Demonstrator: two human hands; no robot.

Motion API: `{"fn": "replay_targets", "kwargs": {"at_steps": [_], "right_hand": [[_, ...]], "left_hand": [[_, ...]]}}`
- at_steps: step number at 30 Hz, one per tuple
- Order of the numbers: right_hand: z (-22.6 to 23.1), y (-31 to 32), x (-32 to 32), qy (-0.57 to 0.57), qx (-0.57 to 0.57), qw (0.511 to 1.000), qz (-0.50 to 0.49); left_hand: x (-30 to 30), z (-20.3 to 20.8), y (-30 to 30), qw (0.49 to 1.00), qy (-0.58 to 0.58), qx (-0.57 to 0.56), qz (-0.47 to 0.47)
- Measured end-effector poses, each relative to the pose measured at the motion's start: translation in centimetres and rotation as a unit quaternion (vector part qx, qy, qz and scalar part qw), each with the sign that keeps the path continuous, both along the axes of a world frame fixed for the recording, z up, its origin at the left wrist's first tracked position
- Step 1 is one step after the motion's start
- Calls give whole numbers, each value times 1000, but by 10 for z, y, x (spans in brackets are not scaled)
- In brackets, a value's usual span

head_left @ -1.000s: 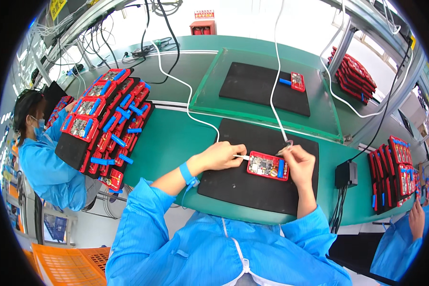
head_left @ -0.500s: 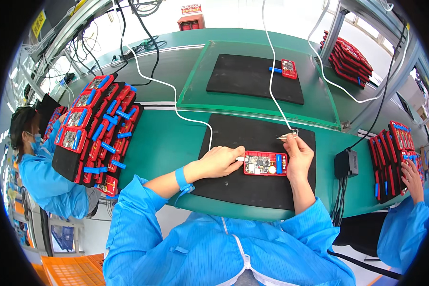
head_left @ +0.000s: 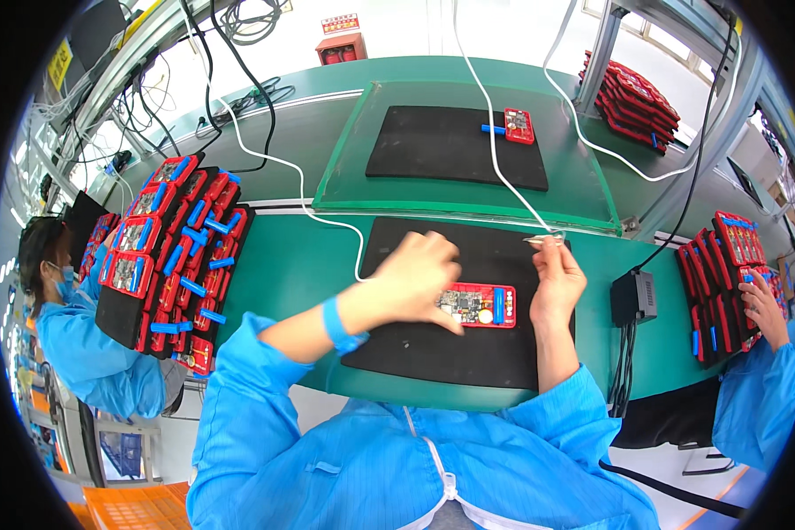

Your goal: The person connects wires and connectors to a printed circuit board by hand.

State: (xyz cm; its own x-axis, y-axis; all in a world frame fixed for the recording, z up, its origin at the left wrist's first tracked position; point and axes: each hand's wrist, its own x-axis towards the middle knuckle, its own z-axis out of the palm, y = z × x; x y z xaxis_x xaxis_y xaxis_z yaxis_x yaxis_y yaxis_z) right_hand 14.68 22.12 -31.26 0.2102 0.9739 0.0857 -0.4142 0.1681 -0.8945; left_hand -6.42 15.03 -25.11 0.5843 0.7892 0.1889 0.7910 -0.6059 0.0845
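Green benchtop (head_left: 309, 265) fills most of the view, curving toward the rim. On it, straight ahead, a black mat (head_left: 468, 344) is laid, and a second black mat (head_left: 442, 146) lies farther back on a raised green tray. To the left, a stack of red boards (head_left: 172, 256) with blue parts is piled on a dark tray; a smaller stack (head_left: 724, 283) stands at the right, where another person's hand (head_left: 762, 305) rests on it. A black box (head_left: 632, 298) sits just beside the near mat.

On the near mat a red circuit board (head_left: 479, 305) with a blue part lies flat. Its left end is covered by the left hand (head_left: 420, 278), fingers curled down and pressed onto the board's edge. The right hand (head_left: 555, 281) is set just beside the board's right end, thumb and fingers pinched on a thin metal-tipped tool (head_left: 543, 238), from which a white cable (head_left: 495, 150) runs upward. Whether the tool's tip touches the board cannot be told.
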Motion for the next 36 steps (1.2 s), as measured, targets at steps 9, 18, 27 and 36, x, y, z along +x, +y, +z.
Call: {"fn": "replay_targets", "kwargs": {"at_steps": [9, 18, 27, 36], "right_hand": [[14, 2, 32, 47, 8, 998, -45], [14, -7, 17, -3, -9, 1000, -8], [15, -7, 26, -7, -44, 999, -29], [12, -8, 22, -5, -41, 999, -7]], "left_hand": [[35, 19, 66, 993, 92, -74, -24], [-72, 14, 279, 937, 277, 215, -4], [-20, -17, 343, 991, 89, -1, 97], [-7, 4, 372, 976, 5, -159, 150]]}}
